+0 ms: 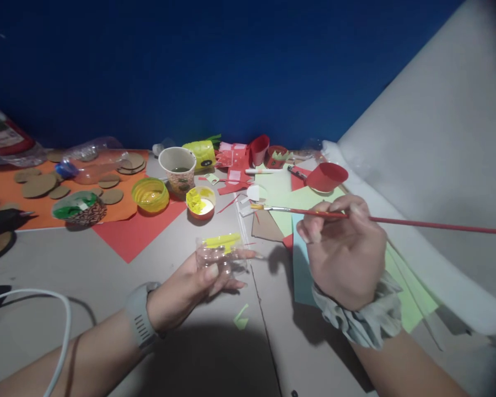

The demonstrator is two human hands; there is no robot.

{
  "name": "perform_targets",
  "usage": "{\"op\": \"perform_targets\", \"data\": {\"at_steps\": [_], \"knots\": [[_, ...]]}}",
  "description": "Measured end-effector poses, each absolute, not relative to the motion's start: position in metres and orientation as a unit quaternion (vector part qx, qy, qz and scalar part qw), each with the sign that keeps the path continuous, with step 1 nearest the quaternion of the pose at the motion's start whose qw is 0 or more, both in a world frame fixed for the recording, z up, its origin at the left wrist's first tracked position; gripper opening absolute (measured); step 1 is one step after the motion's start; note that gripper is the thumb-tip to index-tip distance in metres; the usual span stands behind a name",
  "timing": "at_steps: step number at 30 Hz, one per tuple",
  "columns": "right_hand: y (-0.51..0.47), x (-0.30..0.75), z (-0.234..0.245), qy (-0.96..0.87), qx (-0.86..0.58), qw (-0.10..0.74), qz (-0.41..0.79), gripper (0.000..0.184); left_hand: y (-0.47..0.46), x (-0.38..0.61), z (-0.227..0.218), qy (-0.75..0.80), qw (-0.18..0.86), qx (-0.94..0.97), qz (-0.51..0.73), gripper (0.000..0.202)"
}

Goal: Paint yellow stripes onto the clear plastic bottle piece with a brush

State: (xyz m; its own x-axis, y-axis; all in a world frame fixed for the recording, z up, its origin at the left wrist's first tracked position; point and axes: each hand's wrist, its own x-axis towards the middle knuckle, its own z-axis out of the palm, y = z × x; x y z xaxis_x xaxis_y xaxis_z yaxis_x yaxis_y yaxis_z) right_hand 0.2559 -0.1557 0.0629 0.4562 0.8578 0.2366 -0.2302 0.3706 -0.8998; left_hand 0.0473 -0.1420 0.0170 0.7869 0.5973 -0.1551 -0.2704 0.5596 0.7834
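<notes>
White cord (69, 320) loops closest; half-curled left hand (186, 289) holds clear plastic (222, 243), thumb on its near edge, fingers under; right hand (347, 259) pinches a paintbrush (397, 221).

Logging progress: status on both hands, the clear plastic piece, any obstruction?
Left hand: holding clear, bumpy plastic piece, yellow paint on top. Right hand: gripping slim red-handled paintbrush, bristles apart from plastic. Nothing visible between bristles and plastic.

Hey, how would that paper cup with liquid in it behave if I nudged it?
The paper cup might tip if pushed high up, since it narrows downward. The liquid inside would probably slosh. The cup looks thin-sided, so it may buckle when squeezed.
</notes>
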Motion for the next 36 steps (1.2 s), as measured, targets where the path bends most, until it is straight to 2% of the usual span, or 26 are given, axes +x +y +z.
{"op": "perform_targets", "data": {"at_steps": [3,10,17,23,29,36], "knots": [[-0.156,0.255,0.061,-0.378,-0.428,0.732,0.371,0.011,-0.143,0.048,0.014,0.211,0.865,0.375,0.258,0.063],[-0.162,0.251,0.063,-0.395,-0.389,0.723,0.413,0.016,-0.143,0.051,0.014,0.224,0.865,0.355,0.276,0.050],[-0.160,0.253,0.060,-0.424,-0.390,0.721,0.386,0.017,-0.144,0.051,0.014,0.222,0.884,0.295,0.288,0.032],[-0.160,0.251,0.055,-0.435,-0.409,0.707,0.378,0.018,-0.143,0.049,0.010,0.199,0.881,0.299,0.307,0.041],[-0.162,0.250,0.057,-0.464,-0.373,0.708,0.379,0.021,-0.143,0.049,0.013,0.233,0.875,0.315,0.283,0.032],[-0.171,0.243,0.056,-0.513,-0.384,0.691,0.333,0.017,-0.142,0.050,0.012,0.276,0.857,0.317,0.299,0.031]]}}
